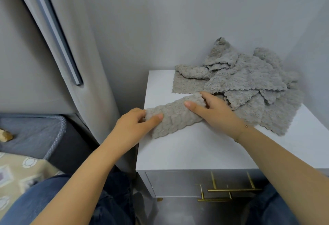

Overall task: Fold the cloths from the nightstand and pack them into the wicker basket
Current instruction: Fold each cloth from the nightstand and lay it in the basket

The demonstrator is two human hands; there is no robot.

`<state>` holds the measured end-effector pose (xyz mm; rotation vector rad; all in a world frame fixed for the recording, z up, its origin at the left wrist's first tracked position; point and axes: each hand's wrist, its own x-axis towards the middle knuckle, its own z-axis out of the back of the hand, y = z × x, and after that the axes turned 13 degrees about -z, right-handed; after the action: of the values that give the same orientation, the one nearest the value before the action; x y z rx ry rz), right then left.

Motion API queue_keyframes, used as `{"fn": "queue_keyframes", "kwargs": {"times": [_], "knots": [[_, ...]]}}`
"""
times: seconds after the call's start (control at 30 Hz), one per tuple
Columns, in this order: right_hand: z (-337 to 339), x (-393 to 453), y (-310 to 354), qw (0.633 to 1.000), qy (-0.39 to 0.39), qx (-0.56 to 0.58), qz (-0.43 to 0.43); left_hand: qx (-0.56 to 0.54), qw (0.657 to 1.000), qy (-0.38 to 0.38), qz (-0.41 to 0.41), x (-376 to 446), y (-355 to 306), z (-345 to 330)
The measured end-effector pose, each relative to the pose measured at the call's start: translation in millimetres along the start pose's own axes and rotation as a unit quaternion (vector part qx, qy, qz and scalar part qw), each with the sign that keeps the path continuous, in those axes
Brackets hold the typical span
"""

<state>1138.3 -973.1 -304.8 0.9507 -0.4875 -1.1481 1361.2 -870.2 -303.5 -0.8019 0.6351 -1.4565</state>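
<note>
A grey fluffy cloth (175, 116), folded into a narrow strip, lies on the white nightstand (195, 150) near its left edge. My left hand (137, 123) pinches the strip's left end between thumb and fingers. My right hand (213, 111) grips the strip's right end, thumb on top. Behind them a loose pile of several grey cloths (249, 80) covers the back right of the nightstand top. No wicker basket is in view.
The nightstand has a drawer front with brass handles (231, 190). A grey curtain (58, 46) hangs at the left against the wall. A bed (26, 153) with a grey mattress and patterned cover sits lower left. My knees in jeans are at the bottom.
</note>
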Motion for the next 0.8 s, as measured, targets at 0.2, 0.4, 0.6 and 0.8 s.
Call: {"fn": "queue_keyframes", "kwargs": {"times": [0.2, 0.4, 0.6, 0.8], "knots": [[-14, 12, -1, 0.988, -0.111, -0.107, 0.022, 0.108, 0.982, -0.079, -0.132, 9, 2, 0], [-15, 16, 4, 0.988, -0.119, -0.102, -0.004, 0.195, 0.961, 0.029, -0.195, 9, 1, -4], [-12, -7, 13, 0.977, -0.206, 0.054, -0.007, 0.244, 0.951, -0.009, -0.190, 3, 0, -18], [-35, -73, 23, 0.819, -0.041, 0.539, -0.192, 0.239, 0.950, -0.054, -0.191, -3, -17, -31]]}}
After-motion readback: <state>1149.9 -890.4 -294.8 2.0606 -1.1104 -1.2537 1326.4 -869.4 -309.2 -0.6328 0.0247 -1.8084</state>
